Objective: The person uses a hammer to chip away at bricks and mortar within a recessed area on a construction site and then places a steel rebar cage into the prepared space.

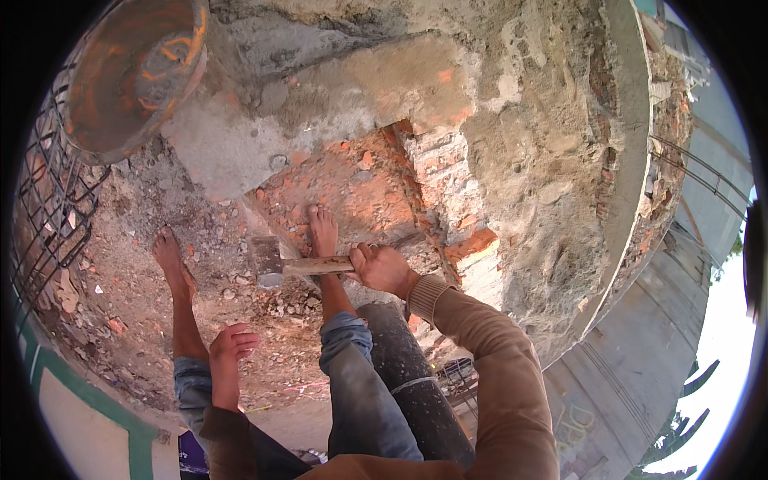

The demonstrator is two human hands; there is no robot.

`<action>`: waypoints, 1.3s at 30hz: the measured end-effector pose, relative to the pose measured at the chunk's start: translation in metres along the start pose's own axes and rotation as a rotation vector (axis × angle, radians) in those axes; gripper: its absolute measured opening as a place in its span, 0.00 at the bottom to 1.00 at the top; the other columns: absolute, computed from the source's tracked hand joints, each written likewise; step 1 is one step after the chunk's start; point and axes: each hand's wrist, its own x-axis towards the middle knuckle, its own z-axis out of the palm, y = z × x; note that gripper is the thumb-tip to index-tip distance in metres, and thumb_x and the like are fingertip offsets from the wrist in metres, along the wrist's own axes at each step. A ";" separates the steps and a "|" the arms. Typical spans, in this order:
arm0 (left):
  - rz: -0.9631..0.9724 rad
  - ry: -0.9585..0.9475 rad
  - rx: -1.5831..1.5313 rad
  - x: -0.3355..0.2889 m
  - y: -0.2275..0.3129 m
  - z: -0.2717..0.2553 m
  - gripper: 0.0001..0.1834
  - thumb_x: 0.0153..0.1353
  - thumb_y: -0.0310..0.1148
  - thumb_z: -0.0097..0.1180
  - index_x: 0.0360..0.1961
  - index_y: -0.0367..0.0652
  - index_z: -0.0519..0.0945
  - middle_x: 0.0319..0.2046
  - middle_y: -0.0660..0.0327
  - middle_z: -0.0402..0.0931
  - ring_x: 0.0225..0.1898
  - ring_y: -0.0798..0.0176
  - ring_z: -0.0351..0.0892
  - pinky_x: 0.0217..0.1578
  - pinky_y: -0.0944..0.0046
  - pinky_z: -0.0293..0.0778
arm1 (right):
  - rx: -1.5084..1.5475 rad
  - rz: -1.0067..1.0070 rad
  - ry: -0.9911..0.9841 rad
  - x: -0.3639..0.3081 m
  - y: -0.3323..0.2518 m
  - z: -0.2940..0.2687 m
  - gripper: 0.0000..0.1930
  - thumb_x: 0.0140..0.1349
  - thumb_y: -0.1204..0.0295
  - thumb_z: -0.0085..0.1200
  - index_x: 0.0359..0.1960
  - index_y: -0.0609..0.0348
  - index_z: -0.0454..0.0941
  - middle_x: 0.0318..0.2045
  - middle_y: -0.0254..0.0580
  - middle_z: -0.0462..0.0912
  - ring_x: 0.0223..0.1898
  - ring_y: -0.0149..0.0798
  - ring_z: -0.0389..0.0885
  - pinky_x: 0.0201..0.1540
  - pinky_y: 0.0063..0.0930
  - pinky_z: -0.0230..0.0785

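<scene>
My right hand (382,268) is closed round the wooden handle of a club hammer (316,265). The hammer lies level across my right shin, just above the foot, with its blocky grey head pointing left. To the lower left, my left hand (232,346) hangs in front of my left leg, fingers loosely bent and nothing visible in them. Below the hammer is rubble (256,308) of broken brick and mortar. A wall (440,172) rises just beyond, with red brick bared where plaster is broken away.
My bare feet stand on loose rubble. A large round mortar-stained bucket (132,76) is at the upper left, near a steel rebar cage (52,192). A thick black pipe (412,376) runs beside my right leg. Grey sheet panels (640,320) stand at the right.
</scene>
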 end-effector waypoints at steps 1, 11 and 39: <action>0.008 -0.005 -0.009 0.000 0.000 -0.002 0.35 0.74 0.59 0.33 0.50 0.35 0.76 0.38 0.51 0.84 0.38 0.60 0.85 0.40 0.66 0.74 | -0.075 -0.061 -0.031 -0.020 0.033 0.010 0.15 0.68 0.63 0.48 0.41 0.66 0.70 0.25 0.45 0.77 0.22 0.42 0.82 0.25 0.36 0.77; -0.031 -0.048 -0.031 0.015 -0.014 -0.005 0.33 0.74 0.58 0.32 0.49 0.36 0.76 0.36 0.52 0.84 0.38 0.59 0.85 0.40 0.66 0.74 | 0.179 0.559 -0.432 -0.046 -0.020 0.028 0.17 0.69 0.63 0.46 0.46 0.68 0.70 0.30 0.53 0.83 0.29 0.50 0.86 0.28 0.41 0.79; -0.008 0.038 -0.042 0.032 -0.007 -0.026 0.35 0.74 0.60 0.29 0.44 0.36 0.77 0.30 0.52 0.84 0.34 0.60 0.85 0.39 0.64 0.74 | -0.192 0.639 -0.713 -0.103 0.100 0.035 0.43 0.66 0.69 0.49 0.74 0.35 0.31 0.32 0.49 0.86 0.30 0.43 0.87 0.32 0.41 0.80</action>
